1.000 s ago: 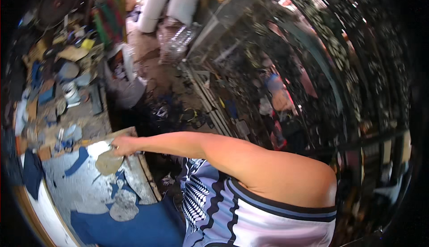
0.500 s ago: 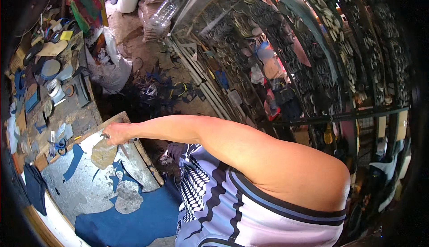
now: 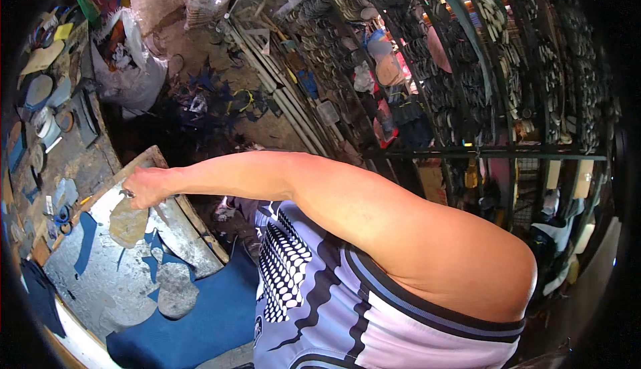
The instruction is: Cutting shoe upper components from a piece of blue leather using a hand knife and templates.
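Note:
My right arm reaches across from the right, with my right hand (image 3: 148, 187) at the far end of a metal-topped work surface (image 3: 100, 289). The fingers are closed, and a small dark end (image 3: 126, 194) of something shows at them; its kind is hidden. Right below the fingers lies a yellowish, sole-shaped piece (image 3: 129, 225). Nearer to me, a grey rounded piece (image 3: 177, 292) rests by jagged blue scraps (image 3: 155, 252) and a large blue sheet (image 3: 183, 332). A curved blue strip (image 3: 85, 243) lies to the left. My left hand is out of view.
A cluttered wooden bench (image 3: 73, 162) adjoins on the left, with scissors (image 3: 62, 219) and a white tape roll (image 3: 47, 125). Beyond it stands a stuffed white sack (image 3: 130, 79). Dark scraps (image 3: 207, 92) litter the floor. Racks (image 3: 467, 82) packed with dark pieces fill the right.
The whole view has shifted, so the bench and work surface appear farther left. My right hand stays closed near the yellowish piece, its wrist slightly turned.

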Demonstrator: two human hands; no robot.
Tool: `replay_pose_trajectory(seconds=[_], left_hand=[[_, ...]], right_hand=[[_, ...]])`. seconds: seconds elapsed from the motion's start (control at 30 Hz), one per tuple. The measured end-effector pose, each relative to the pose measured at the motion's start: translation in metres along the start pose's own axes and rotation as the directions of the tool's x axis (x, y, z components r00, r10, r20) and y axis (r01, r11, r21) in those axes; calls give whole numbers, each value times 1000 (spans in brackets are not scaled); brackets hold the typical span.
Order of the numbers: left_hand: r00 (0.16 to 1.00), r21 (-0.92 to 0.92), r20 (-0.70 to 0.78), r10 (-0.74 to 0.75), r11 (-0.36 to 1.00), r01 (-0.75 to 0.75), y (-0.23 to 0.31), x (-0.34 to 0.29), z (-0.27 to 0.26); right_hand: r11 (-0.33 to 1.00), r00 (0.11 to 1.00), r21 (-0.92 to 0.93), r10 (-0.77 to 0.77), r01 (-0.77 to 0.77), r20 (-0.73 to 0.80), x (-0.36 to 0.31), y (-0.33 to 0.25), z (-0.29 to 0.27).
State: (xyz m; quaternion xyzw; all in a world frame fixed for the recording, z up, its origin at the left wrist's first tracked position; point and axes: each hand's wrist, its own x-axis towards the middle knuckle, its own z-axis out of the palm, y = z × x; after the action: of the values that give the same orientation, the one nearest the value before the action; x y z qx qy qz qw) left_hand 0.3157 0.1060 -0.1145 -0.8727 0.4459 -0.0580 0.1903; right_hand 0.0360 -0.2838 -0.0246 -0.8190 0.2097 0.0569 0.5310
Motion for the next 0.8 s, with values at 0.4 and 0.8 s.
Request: replay_pose_trajectory(seconds=[0.4, 0.8], left_hand=[[987, 113, 130, 96, 987, -111, 150, -15, 64], [959, 532, 279, -54, 840, -107, 71, 11, 79]], right_hand=[[995, 993, -31, 93, -91, 72, -18, -16, -20], [995, 993, -76, 73, -66, 95, 2, -2, 12]])
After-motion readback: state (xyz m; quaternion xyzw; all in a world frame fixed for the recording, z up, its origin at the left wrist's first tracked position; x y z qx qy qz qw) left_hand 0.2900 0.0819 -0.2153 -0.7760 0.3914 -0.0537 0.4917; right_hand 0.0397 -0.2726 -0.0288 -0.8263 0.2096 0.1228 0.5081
